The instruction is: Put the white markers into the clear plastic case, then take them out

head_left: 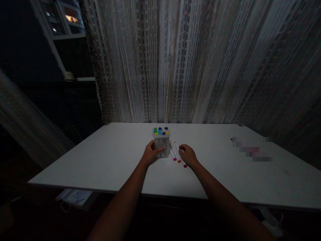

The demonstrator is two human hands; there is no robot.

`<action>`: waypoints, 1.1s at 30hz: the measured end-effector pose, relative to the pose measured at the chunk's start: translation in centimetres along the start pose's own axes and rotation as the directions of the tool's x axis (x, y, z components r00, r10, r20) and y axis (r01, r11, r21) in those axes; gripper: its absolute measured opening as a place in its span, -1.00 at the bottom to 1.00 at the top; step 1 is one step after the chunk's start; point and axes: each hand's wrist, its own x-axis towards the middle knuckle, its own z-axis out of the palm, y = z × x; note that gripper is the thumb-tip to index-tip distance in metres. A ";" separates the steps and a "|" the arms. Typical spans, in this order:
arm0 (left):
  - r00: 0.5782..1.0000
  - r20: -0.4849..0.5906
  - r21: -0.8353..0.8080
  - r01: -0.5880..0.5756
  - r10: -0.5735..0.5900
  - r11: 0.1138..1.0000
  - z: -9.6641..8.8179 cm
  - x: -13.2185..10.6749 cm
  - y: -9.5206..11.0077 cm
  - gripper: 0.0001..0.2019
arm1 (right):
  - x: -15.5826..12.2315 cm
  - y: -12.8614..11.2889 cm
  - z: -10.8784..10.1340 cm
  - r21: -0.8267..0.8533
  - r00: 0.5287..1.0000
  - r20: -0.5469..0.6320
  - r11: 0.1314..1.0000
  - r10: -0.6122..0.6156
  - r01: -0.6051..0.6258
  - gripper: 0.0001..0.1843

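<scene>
A clear plastic case (164, 141) of markers stands upright on the white table, with green, blue, yellow, purple and black caps showing at its top. My left hand (150, 153) is wrapped round its left side, thumb across the label on the front. Just right of the case lie three white markers side by side: one with a pink end (174, 159), one with an orange end (179, 161) and one with a red end (185, 165). My right hand (188, 154) rests beside the red-ended marker, fingers curled in; whether they grip anything is hidden.
The white table (120, 167) reaches back to a woven curtain (170, 67). A pixelated patch (252, 150) covers something on the table at far right. Below the front left edge sits a box with plastic wrapping (79, 198). A window (66, 18) is at upper left.
</scene>
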 end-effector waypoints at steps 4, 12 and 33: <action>1.000 -0.005 0.004 -0.005 0.005 1.000 0.0 0.0 0.2 -0.53 | -0.1 0.1 0.0 0.005 1.000 -0.007 1.000 -0.001 0.001 -0.74; 1.000 0.015 0.014 -0.019 0.019 1.000 0.2 -0.1 0.3 -0.51 | -0.2 0.1 -0.1 0.017 1.000 -0.020 1.000 -0.002 0.002 -0.75; 1.000 0.005 -0.020 0.007 -0.007 1.000 0.6 -0.2 0.6 -0.51 | -0.2 0.3 -0.3 0.045 0.999 -0.041 0.999 -0.001 0.003 -0.76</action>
